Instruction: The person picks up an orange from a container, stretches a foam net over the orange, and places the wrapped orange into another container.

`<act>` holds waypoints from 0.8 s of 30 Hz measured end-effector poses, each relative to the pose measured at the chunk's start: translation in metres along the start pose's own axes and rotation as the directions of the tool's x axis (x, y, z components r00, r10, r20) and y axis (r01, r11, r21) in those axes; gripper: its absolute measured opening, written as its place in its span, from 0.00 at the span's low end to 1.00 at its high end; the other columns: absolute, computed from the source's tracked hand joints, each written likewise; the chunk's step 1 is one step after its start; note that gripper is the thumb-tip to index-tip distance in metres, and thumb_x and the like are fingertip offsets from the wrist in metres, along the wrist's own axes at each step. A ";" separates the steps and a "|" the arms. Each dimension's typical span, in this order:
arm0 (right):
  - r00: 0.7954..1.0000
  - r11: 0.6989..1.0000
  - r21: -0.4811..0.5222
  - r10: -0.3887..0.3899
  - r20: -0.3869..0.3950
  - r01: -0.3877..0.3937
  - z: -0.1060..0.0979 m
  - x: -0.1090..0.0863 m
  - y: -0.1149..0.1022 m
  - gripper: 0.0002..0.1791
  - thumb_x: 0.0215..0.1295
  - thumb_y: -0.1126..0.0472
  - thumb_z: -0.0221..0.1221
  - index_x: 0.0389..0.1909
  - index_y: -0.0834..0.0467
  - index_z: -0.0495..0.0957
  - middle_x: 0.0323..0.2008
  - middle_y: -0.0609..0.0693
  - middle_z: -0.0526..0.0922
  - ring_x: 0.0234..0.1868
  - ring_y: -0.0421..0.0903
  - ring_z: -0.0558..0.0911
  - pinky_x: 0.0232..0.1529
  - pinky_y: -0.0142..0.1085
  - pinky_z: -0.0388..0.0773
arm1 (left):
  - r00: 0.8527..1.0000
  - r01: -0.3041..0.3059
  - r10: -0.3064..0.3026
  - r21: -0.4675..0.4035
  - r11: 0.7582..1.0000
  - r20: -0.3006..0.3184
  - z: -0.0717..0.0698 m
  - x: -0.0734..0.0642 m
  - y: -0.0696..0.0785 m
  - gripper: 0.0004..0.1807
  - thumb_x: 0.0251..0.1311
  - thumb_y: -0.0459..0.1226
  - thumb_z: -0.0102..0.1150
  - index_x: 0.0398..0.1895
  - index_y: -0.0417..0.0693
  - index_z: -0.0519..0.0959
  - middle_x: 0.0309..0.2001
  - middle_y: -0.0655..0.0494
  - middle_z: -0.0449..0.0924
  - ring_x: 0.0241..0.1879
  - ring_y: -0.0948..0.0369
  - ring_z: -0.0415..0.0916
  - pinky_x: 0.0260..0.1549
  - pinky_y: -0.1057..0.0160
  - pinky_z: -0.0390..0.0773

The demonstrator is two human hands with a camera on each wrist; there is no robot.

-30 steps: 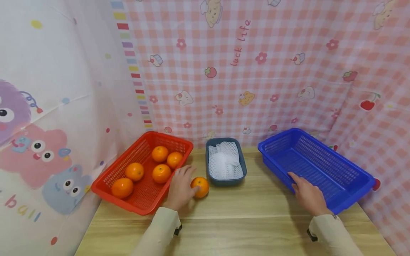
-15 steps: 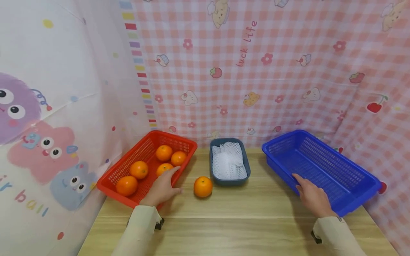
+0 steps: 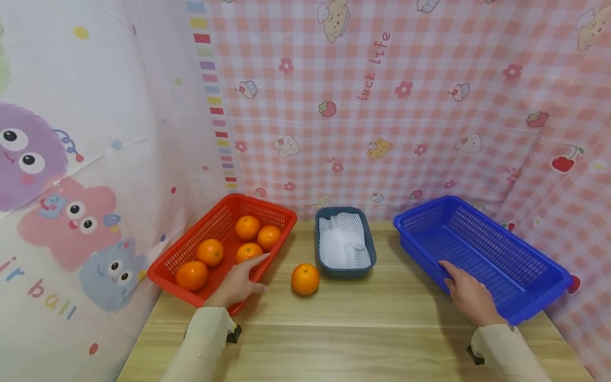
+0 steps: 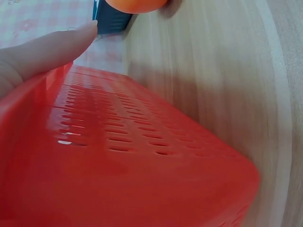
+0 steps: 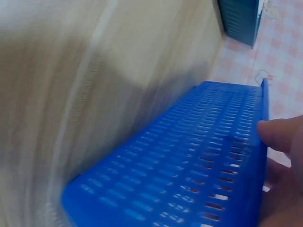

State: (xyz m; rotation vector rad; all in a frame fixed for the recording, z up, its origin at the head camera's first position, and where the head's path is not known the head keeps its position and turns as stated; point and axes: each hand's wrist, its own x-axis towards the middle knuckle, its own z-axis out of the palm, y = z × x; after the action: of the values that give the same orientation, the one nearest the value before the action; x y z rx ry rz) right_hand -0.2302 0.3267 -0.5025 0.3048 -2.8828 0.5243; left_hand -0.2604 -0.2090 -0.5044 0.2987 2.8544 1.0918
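Note:
My left hand point(image 3: 234, 284) lies over the near right rim of the red basket point(image 3: 164, 284), which holds several oranges point(image 3: 210, 252). Its index finger reaches over the rim, and its thumb point(image 4: 57, 49) stretches straight just above it in the left wrist view; the other fingers are hidden. One orange point(image 3: 305, 279) sits alone on the table, right of that hand. My right hand point(image 3: 470, 297) holds the left rim of the blue basket point(image 3: 482, 249). In the right wrist view one fingertip point(image 5: 274, 132) presses the rim, with another finger behind it. The blue basket has nothing in it.
A small dark teal basket point(image 3: 346, 272) with white foam netting point(image 3: 345, 241) stands at the back, between the two large baskets. Behind the wooden table point(image 3: 358, 339) hangs a pink checked cloth point(image 3: 353, 127); a white printed cloth point(image 3: 110, 185) hangs at left.
My left hand has drawn back left from beside the lone orange to the red basket's rim. The orange stays on the table. My right hand stays at the blue rim; the head view shifts slightly.

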 end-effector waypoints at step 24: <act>0.986 0.966 0.257 0.054 -0.156 -0.013 0.094 0.120 -0.122 0.37 0.62 0.51 0.65 0.66 0.65 0.66 0.46 0.63 0.80 0.48 0.62 0.76 0.51 0.58 0.68 | 0.998 0.009 -0.008 0.011 1.000 -0.060 0.002 0.001 -0.006 0.41 0.49 0.35 0.73 0.68 0.68 0.70 0.60 0.56 0.75 0.50 0.51 0.71 0.53 0.46 0.68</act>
State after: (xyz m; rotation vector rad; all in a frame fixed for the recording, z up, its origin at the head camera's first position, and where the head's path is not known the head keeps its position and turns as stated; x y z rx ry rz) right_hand -0.3312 0.1610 -0.5221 0.2385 -2.6682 0.8875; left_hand -0.2618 -0.2119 -0.5105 0.2584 2.9124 1.1012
